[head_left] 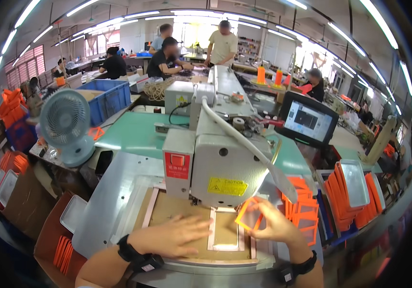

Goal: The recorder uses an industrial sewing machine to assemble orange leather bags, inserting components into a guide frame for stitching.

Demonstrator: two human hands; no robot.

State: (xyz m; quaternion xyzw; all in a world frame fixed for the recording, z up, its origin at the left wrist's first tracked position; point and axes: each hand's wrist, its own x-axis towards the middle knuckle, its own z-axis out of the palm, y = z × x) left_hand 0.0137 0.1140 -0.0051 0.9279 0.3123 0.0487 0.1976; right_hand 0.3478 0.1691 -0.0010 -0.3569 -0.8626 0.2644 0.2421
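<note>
My left hand [177,235] lies with fingers spread on the tan template board [170,206], which has pale strips around its edges and an inner rectangular pocket [226,229]. My right hand [270,223] holds a thin orange rectangular frame [242,218] between thumb and fingers, tilted over the pocket's right side. Just behind both hands stands a grey industrial sewing machine [230,158] with a lamp shining beside its head. The board sits on a metal bed [103,201]. More orange frames [304,225] are piled to the right of my right hand.
A fan [64,120], blue crate [100,98], phone [104,162] and cardboard boxes with orange pieces [47,245] are at left. A monitor [306,122] and stacked orange pieces with metal trays [340,211] are at right. Several people [223,45] work at benches behind the machine.
</note>
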